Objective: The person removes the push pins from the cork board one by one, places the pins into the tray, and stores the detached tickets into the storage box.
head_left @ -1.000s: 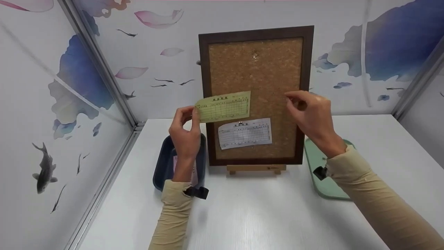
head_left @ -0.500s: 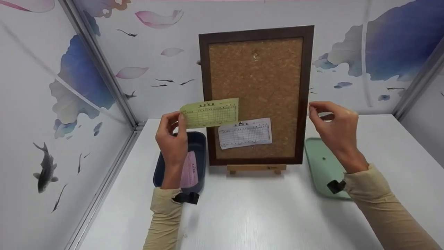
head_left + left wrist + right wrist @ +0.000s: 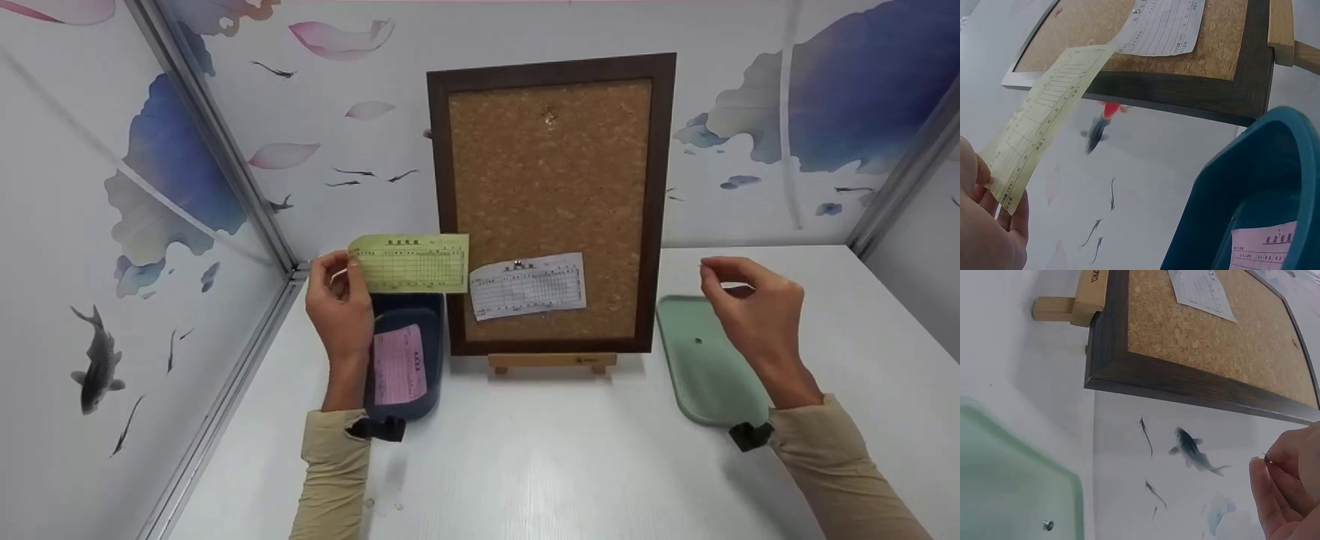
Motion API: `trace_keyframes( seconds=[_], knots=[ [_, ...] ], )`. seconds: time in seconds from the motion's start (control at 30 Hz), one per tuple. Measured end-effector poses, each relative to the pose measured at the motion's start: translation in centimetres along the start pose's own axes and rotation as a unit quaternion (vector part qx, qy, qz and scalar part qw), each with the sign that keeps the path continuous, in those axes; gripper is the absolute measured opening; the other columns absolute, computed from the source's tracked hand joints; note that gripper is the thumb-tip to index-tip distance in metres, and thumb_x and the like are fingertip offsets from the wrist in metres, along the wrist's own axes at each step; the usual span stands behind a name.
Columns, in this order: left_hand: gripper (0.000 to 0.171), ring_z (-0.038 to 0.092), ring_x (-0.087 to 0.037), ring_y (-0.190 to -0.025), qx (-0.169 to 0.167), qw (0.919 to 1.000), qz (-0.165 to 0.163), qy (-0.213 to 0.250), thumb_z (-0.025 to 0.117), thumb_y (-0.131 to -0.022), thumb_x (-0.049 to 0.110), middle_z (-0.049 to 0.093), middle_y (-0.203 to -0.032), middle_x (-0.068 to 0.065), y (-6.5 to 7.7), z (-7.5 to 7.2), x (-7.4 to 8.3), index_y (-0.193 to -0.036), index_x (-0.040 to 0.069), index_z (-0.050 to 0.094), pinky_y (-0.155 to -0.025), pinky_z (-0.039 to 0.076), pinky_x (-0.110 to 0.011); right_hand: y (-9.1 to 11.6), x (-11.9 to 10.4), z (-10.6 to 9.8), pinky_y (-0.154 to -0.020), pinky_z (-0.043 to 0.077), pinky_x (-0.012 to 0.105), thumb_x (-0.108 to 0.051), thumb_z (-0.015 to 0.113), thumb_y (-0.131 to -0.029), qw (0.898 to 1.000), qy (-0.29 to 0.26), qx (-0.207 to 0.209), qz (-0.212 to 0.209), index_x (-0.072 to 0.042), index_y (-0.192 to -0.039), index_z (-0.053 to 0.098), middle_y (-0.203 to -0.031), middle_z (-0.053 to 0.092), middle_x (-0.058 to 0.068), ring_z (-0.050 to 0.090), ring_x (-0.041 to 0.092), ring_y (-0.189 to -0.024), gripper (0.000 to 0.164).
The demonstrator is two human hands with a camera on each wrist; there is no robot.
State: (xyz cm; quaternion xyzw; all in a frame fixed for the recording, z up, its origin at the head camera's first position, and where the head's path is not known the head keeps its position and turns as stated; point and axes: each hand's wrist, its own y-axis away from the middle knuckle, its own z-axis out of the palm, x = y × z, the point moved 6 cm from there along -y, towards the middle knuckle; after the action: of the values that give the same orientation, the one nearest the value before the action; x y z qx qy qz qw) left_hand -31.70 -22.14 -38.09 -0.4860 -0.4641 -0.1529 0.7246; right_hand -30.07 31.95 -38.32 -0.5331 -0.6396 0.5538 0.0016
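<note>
My left hand (image 3: pixel 341 307) pinches a yellow receipt slip (image 3: pixel 412 262) by its left end, thumb in front. The slip hangs over the navy tray, its right edge overlapping the board's frame in the head view. Between thumb and index finger, my right hand (image 3: pixel 757 322) pinches a thumbtack (image 3: pixel 1266 458), its thin point showing in the right wrist view. That hand is above the green tray (image 3: pixel 682 382), right of the corkboard (image 3: pixel 555 195). A white receipt slip (image 3: pixel 525 289) is tacked on the board's lower part, a tack (image 3: pixel 517 263) at its top edge.
The dark-framed board leans on a small wooden easel (image 3: pixel 551 361). Left of it, the navy tray (image 3: pixel 431 401) holds a pink slip (image 3: pixel 400 365). One thumbtack (image 3: pixel 1048 525) lies in the green tray. A small shiny cluster (image 3: pixel 549 116) sits high on the cork. Printed walls surround the white table (image 3: pixel 525 465).
My left hand has drawn the yellow slip left and down, away from the cork. My right hand has moved right and down from the board to above the green tray. The pink slip is uncovered.
</note>
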Motion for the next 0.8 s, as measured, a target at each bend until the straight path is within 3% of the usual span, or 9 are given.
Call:
trace_keyframes(
  seconds=[0.13, 0.3, 0.43, 0.6, 0.8],
  knots=[
    [0.02, 0.068, -0.021, -0.1, 0.008, 0.9998, -0.012, -0.013, 0.062, -0.109, 0.012, 0.066, -0.119, -0.013, -0.1, -0.6, -0.8, -0.124, 0.001, 0.07, -0.077, 0.052, -0.021, 1.3, 2.0, -0.3, -0.078, 0.048, 0.001, -0.012, 0.076, -0.099, 0.999, -0.003, -0.006, 0.036, -0.006, -0.113, 0.084, -0.105, 0.083, 0.016, 0.063, -0.021, -0.088, 0.017],
    [0.02, 0.064, -0.018, -0.096, 0.01, 0.9981, -0.031, -0.053, 0.062, -0.109, 0.014, 0.067, -0.12, -0.011, -0.1, -0.8, -2.0, -0.122, 0.004, 0.072, -0.077, 0.051, -0.024, 2.6, 4.8, -0.2, -0.076, 0.047, 0.001, -0.016, 0.075, -0.101, 0.996, 0.015, -0.035, 0.083, -0.007, -0.116, 0.083, -0.107, 0.082, 0.018, 0.061, -0.021, -0.086, 0.019],
    [0.018, 0.064, -0.019, -0.103, 0.001, 0.9945, -0.023, -0.102, 0.063, -0.108, 0.013, 0.07, -0.118, -0.012, 0.0, -1.0, -2.9, -0.118, 0.005, 0.075, -0.087, 0.049, -0.03, 3.3, 6.6, 0.1, -0.074, 0.046, 0.002, -0.02, 0.073, -0.103, 0.991, 0.03, -0.068, 0.111, -0.006, -0.118, 0.082, -0.106, 0.082, 0.019, 0.06, -0.022, -0.083, 0.022],
    [0.017, 0.065, -0.026, -0.115, -0.035, 0.9867, -0.007, -0.159, 0.063, -0.107, 0.012, 0.073, -0.117, -0.015, 0.0, -0.8, -3.8, -0.115, 0.005, 0.076, -0.099, 0.048, -0.039, 4.0, 8.4, 0.4, -0.073, 0.045, 0.005, -0.025, 0.071, -0.104, 0.983, 0.047, -0.113, 0.136, -0.005, -0.119, 0.081, -0.106, 0.082, 0.02, 0.058, -0.022, -0.08, 0.027],
    [0.017, 0.058, -0.025, -0.082, -0.073, 0.9787, -0.017, -0.191, 0.061, -0.107, 0.014, 0.073, -0.118, -0.014, -0.2, -0.7, -4.1, -0.112, 0.006, 0.075, -0.075, 0.045, -0.038, 4.8, 10.7, 0.6, -0.067, 0.052, 0.011, -0.026, 0.07, -0.105, 0.965, 0.054, -0.183, 0.179, 0.0, -0.124, 0.078, -0.113, 0.08, 0.025, 0.063, -0.016, -0.075, 0.033]
  ],
)
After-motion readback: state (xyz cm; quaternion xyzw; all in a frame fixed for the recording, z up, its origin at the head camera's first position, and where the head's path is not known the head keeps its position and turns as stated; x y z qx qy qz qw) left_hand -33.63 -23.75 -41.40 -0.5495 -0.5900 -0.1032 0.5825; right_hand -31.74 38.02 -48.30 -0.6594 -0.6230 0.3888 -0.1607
